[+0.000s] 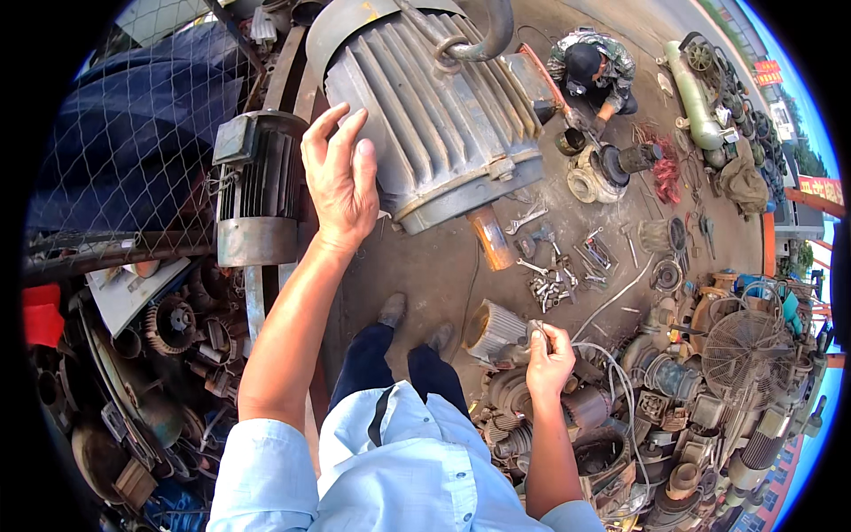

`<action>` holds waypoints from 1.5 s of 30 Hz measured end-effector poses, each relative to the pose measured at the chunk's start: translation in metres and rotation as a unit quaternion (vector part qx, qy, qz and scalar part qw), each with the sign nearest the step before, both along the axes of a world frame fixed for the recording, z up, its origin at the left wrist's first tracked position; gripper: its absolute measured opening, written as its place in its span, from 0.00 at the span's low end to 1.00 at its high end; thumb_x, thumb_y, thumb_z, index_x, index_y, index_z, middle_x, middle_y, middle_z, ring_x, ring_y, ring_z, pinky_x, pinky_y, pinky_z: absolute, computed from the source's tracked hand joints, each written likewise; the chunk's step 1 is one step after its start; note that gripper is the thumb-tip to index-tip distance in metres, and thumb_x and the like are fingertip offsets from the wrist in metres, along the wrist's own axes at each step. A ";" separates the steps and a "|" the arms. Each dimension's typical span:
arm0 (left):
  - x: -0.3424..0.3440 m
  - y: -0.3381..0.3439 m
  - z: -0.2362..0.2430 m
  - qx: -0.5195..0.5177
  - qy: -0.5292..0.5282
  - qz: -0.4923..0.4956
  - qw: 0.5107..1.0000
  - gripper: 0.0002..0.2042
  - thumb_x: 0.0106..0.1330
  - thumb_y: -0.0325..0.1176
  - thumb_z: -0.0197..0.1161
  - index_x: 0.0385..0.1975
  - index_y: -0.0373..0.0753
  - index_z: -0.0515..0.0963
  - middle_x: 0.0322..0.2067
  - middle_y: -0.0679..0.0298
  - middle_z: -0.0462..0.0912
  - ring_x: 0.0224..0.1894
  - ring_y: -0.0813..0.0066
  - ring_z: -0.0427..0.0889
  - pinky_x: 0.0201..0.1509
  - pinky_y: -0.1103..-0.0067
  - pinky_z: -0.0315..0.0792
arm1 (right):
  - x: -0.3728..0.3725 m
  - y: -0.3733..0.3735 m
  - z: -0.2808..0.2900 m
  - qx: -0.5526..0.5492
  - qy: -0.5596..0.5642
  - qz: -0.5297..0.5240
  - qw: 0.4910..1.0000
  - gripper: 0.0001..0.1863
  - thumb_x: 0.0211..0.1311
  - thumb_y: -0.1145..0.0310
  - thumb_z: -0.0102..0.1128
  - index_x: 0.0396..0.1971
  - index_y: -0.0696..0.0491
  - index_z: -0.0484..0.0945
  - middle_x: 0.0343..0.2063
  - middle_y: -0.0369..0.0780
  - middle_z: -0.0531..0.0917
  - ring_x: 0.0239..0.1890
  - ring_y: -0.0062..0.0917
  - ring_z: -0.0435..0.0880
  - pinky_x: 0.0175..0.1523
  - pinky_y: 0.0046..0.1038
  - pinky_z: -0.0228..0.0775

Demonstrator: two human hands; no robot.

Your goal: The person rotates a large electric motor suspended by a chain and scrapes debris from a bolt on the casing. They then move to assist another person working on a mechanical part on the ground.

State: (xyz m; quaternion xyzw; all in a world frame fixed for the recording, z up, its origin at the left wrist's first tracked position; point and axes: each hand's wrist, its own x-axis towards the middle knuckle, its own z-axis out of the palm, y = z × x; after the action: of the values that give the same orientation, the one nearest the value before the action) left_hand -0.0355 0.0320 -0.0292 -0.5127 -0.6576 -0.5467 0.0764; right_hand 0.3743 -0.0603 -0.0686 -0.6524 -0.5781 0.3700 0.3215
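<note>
A large grey finned electric motor [425, 115] hangs in front of me, with a thick metal hook [486, 40] through its lifting eye. Its bare, rusty shaft [490, 239] points down toward the ground. My left hand [341, 177] is raised at the motor's left side, fingers apart and holding nothing; whether it touches the casing I cannot tell. Lower and to the right, my right hand [551, 355] is closed in a pinch around a small greyish thing, mostly hidden by the fingers. A pale cable [612, 355] loops close beside that hand.
Left stands a smaller motor [259, 186] beside a wire fence [133, 133]. Wrenches and sockets [554, 279] lie on the ground ahead. A co-worker [592, 71] crouches beyond, by a pump part [598, 173]. Motor parts and a fan guard [749, 359] crowd the right.
</note>
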 end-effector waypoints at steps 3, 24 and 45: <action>0.024 -0.054 -0.037 -0.062 -0.072 0.025 0.995 0.21 0.79 0.38 0.55 0.65 0.32 0.75 0.65 0.50 0.71 0.68 0.54 0.70 0.74 0.64 0.64 | -0.002 0.003 0.002 -0.013 -0.005 0.025 1.000 0.08 0.67 0.80 0.66 0.44 0.62 0.82 0.36 0.37 0.82 0.36 0.18 0.80 0.43 0.24 0.75; 0.007 -0.109 -0.008 -0.135 -0.193 -0.060 0.970 0.38 0.60 0.50 0.78 0.67 0.39 0.71 0.67 0.47 0.67 0.63 0.47 0.77 0.59 0.62 0.80 | -0.060 0.003 0.006 -0.028 -0.020 0.101 0.994 0.07 0.65 0.80 0.66 0.42 0.62 0.81 0.34 0.36 0.81 0.36 0.18 0.79 0.43 0.22 0.73; -0.060 -0.055 0.007 -0.242 -0.423 -0.132 0.863 0.24 0.75 0.42 0.63 0.62 0.30 0.75 0.56 0.51 0.76 0.57 0.60 0.81 0.65 0.69 0.73 | -0.154 -0.020 0.110 0.134 -0.023 0.270 0.953 0.11 0.57 0.83 0.70 0.41 0.61 0.82 0.35 0.45 0.83 0.30 0.28 0.84 0.36 0.27 0.76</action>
State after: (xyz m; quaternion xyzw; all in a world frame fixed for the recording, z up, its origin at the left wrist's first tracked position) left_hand -0.0956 -0.0233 -0.0227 -0.3170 -0.6644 -0.5397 -0.4084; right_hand 0.2206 -0.0808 0.0419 -0.4312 -0.7842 0.3470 0.2807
